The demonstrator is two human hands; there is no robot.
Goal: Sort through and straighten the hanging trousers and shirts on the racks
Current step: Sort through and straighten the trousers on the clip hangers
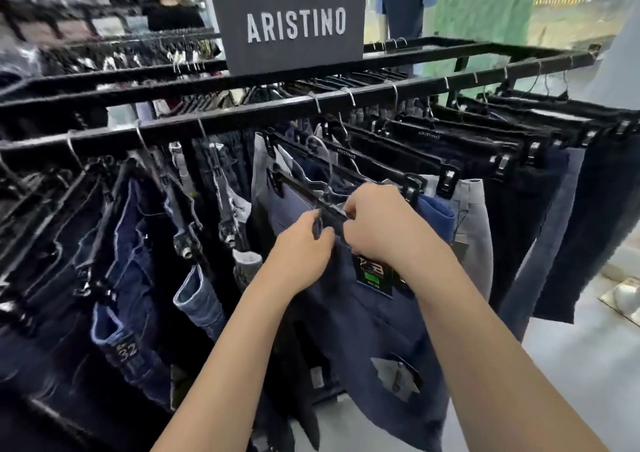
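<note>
Pinching navy trousers (363, 334) waistband: fingers (350, 206) of left hand (301, 254), right hand (384, 225).

Matt blk metal rack (242, 116); navy cloth trousers (363, 313); glossy plastic hanger clips (449, 179).

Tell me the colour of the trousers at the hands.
Navy blue trousers; the head view shows it best.

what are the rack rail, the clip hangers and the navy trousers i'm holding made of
Black square rack rail: probably painted metal, matte, straight-edged. Black clip hangers: moulded plastic by the printed bar and glossy clips, with silvery wire hooks. Navy trousers: smooth woven cloth, maybe cotton blend; soft folds, no denim fading.
</note>
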